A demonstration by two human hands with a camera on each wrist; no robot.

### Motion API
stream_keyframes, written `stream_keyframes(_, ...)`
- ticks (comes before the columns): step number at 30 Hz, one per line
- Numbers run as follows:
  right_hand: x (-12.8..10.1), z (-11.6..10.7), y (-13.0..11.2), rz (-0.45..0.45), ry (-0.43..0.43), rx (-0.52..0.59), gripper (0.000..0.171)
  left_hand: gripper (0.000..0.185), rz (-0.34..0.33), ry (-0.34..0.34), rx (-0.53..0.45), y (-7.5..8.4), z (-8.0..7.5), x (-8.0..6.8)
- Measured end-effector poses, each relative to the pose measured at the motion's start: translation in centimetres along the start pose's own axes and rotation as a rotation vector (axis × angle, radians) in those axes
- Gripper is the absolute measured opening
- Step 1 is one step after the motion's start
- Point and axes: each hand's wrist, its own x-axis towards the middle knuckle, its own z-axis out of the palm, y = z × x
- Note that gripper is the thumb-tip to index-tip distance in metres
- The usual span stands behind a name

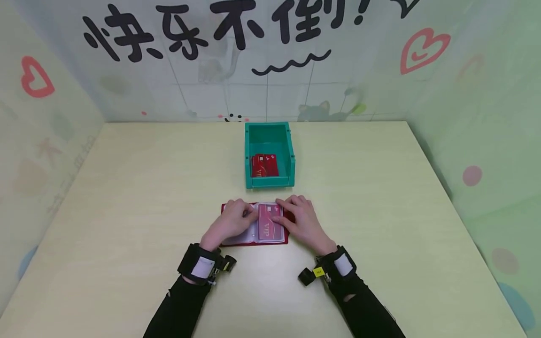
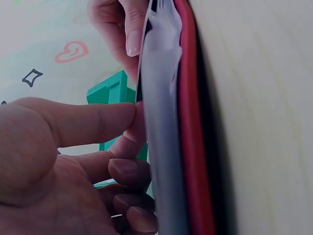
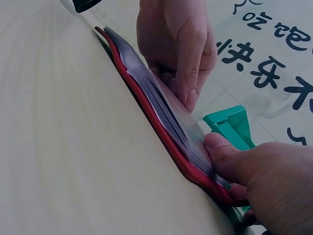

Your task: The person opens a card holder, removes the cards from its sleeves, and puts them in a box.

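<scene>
An open red card holder [image 1: 286,240] with clear plastic pages [image 2: 164,112] lies in front of the person. A red VIP card [image 1: 269,227] shows in its right-hand page, looking paler behind the plastic. At the card's inner edge, near the fold, my left hand [image 1: 236,218] pinches with thumb and index finger; its other fingers are curled. My right hand [image 1: 302,220] grips the holder's right side, thumb [image 3: 222,149] pressing on the top page and fingers round the outer edge. In the right wrist view the stacked pages [image 3: 161,105] fan slightly apart above the red cover.
Just beyond the holder stands a green open-fronted bin [image 1: 270,182] with several red cards [image 1: 265,165] in it. The pale table [image 1: 127,188] is bordered by printed panels [image 1: 266,98] at the back and both sides.
</scene>
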Motion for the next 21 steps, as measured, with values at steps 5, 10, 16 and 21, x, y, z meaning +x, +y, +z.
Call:
stream_keyframes(5,0.04,-0.15,-0.07,-0.001,-0.003,0.007,0.052,0.034,0.001,-0.005,0.011,0.02,-0.06,0.19)
stream_keyframes(10,0.18,-0.27,-0.07,0.002,-0.007,0.003,0.052,0.029,-0.016,-0.004,0.032,0.03,-0.07,0.44)
stream_keyframes(16,0.25,-0.27,-0.14,0.007,-0.011,0.008,0.052,0.029,-0.023,0.018,0.063,-0.07,-0.22,0.20)
stream_keyframes(21,0.20,-0.27,-0.09,0.022,-0.015,0.010,0.053,0.029,-0.055,0.030,0.070,-0.12,-0.52,-0.05)
